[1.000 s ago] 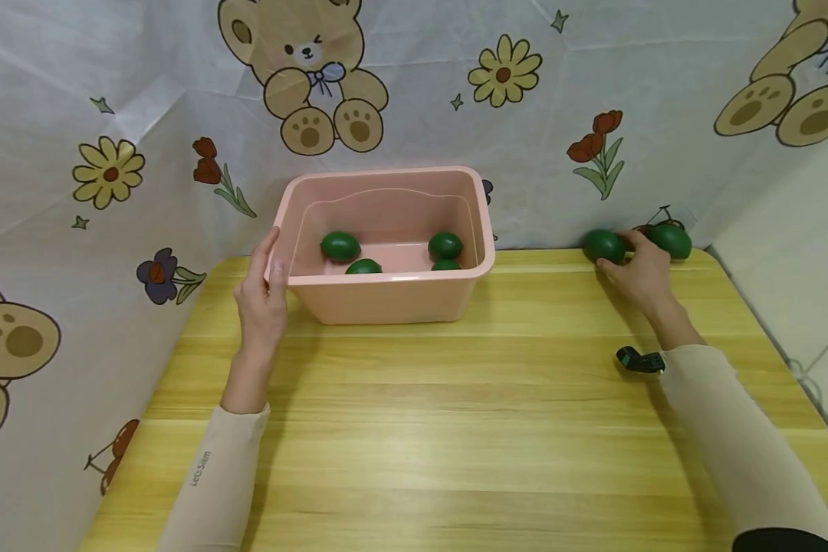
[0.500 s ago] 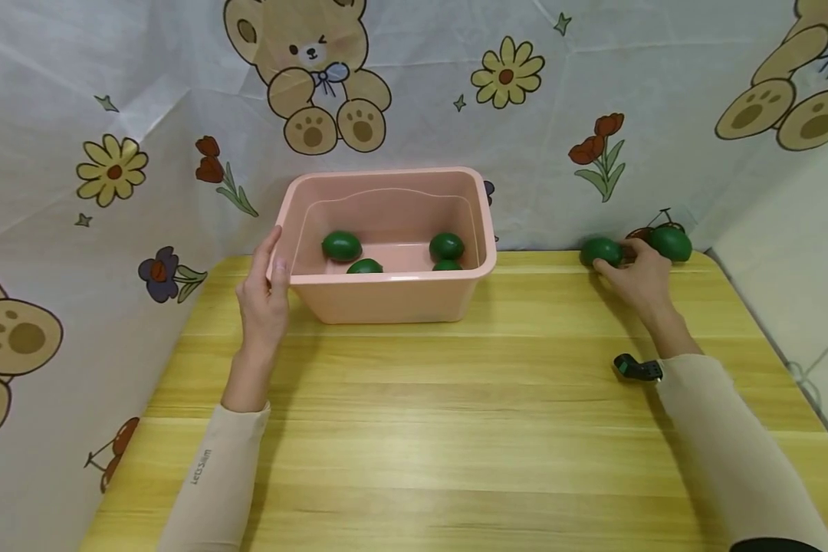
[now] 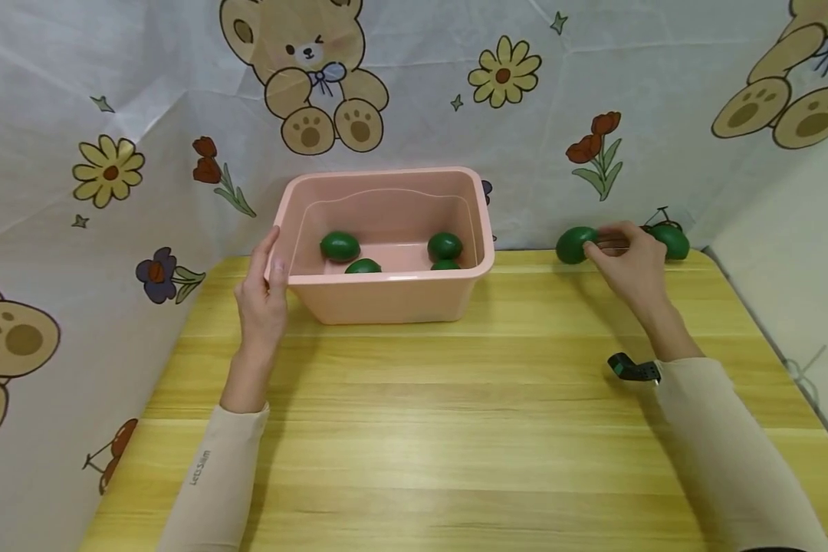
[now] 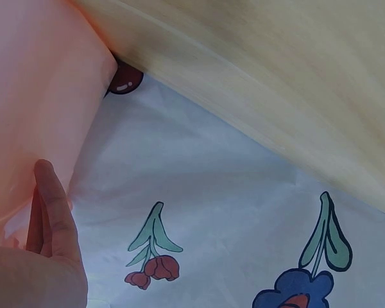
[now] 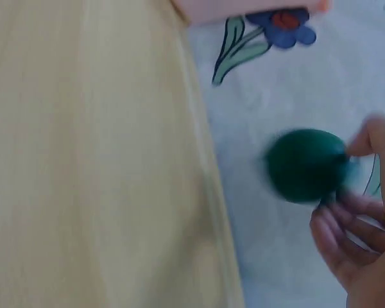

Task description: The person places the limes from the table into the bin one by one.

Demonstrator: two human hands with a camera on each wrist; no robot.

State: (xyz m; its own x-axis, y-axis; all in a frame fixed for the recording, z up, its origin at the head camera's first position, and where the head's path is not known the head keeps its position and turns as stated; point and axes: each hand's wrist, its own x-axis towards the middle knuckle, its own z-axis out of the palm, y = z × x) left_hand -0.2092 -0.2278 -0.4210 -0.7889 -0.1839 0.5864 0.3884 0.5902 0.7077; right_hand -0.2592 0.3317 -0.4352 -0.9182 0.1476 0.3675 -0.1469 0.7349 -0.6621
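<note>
My right hand (image 3: 631,264) pinches a green lime (image 3: 574,244) between thumb and fingertips at the back right of the table. In the right wrist view this lime (image 5: 305,165) is blurred and hangs off the fingertips. A second lime (image 3: 671,241) sits just behind and right of that hand. My left hand (image 3: 261,303) touches the left side of a pink plastic bin (image 3: 386,303), its fingers fairly straight along the wall. The left wrist view shows those fingers (image 4: 56,212) against the bin wall. Several limes (image 3: 340,246) lie in the bin, two partly hidden by its front rim.
The wooden table (image 3: 441,429) spreads in front of the bin. A white cloth (image 3: 414,107) printed with bears and flowers hangs behind and at the left. On the right is a pale wall (image 3: 793,253). A small black device (image 3: 632,368) sticks out at my right cuff.
The right hand has moved a little left with the lime, away from the second lime. My left hand and the bin stay where they were.
</note>
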